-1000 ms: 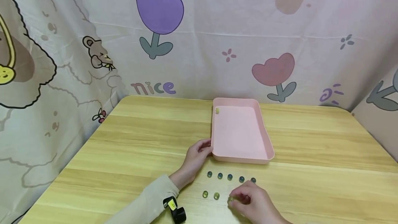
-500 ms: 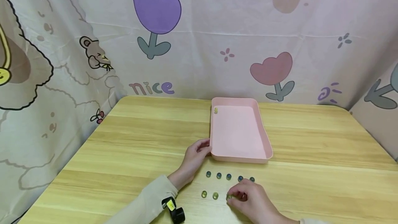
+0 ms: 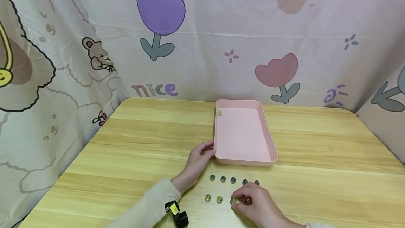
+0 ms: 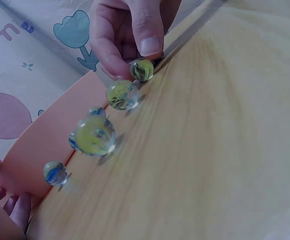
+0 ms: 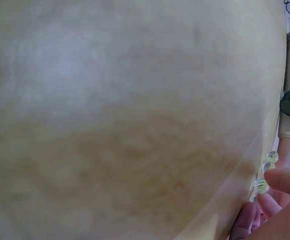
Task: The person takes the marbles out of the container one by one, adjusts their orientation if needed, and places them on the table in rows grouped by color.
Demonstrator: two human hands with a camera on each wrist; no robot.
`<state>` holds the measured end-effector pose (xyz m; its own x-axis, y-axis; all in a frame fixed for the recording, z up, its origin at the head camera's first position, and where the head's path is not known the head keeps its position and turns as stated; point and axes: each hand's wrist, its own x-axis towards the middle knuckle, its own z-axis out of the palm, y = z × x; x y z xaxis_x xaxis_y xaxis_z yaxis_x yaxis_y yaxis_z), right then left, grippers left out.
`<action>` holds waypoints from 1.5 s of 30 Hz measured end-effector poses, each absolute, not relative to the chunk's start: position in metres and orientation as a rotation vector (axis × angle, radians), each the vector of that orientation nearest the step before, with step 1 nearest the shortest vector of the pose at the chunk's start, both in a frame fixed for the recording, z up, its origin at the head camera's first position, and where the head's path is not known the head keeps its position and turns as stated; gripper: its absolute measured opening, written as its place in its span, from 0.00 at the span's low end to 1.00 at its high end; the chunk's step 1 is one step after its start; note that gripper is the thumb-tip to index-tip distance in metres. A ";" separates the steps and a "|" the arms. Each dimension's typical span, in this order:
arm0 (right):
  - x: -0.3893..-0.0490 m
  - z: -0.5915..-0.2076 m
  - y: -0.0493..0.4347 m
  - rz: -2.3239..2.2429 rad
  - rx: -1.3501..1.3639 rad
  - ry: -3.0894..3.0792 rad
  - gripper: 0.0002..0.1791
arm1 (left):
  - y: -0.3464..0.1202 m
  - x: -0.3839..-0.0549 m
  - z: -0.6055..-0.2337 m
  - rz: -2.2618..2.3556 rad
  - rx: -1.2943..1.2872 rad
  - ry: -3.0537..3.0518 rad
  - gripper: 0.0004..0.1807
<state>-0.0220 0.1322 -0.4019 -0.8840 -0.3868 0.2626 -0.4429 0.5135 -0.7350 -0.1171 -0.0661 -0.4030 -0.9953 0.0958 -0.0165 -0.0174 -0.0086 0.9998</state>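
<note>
My right hand (image 3: 257,205) pinches a yellow-green glass marble (image 4: 142,70) between thumb and forefinger, low at the tabletop. To its left two more yellow-green marbles (image 3: 213,198) lie in the same row. Behind them runs a row of several blue-swirled marbles (image 3: 223,179), the rightmost ones close to my knuckles. My left hand (image 3: 196,164) holds the near left corner of a pink tray (image 3: 243,163); part of its grip is hidden. A small yellow item (image 3: 219,113), probably marbles, lies at the tray's far left.
The wood-grain table (image 3: 142,136) meets a patterned cloth backdrop (image 3: 202,45) at its back edge. On the left wrist a black camera (image 3: 181,217) is strapped over the sleeve (image 3: 152,200).
Both hands stay almost in place, the right still pinching the marble with only a slight finger shift. The whole head view has moved a little.
</note>
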 end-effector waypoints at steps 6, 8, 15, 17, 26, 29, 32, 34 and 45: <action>-0.021 -0.401 0.134 1.354 0.704 -2.707 0.08 | -0.065 -0.118 -0.405 2.162 0.074 2.158 0.21; -0.020 -0.400 0.135 1.363 0.699 -2.724 0.08 | -0.065 -0.119 -0.406 2.157 0.071 2.158 0.21; -0.019 -0.399 0.138 1.419 0.683 -2.774 0.10 | -0.065 -0.120 -0.408 2.145 0.065 2.161 0.21; -0.018 -0.398 0.139 1.443 0.664 -2.794 0.11 | -0.065 -0.120 -0.408 2.138 0.062 2.165 0.21; -0.019 -0.394 0.144 1.521 0.638 -2.815 0.12 | -0.065 -0.123 -0.407 2.137 0.056 2.160 0.21; -0.021 -0.390 0.146 1.536 0.624 -2.830 0.11 | -0.064 -0.124 -0.406 2.139 0.069 2.173 0.21; -0.023 -0.386 0.148 1.545 0.609 -2.834 0.12 | -0.064 -0.126 -0.405 2.146 0.077 2.183 0.21; -0.025 -0.382 0.149 1.553 0.606 -2.839 0.12 | -0.065 -0.127 -0.403 2.147 0.077 2.184 0.21; -0.035 -0.362 0.158 1.647 0.761 -2.872 0.12 | -0.066 -0.122 -0.403 2.160 0.074 2.144 0.22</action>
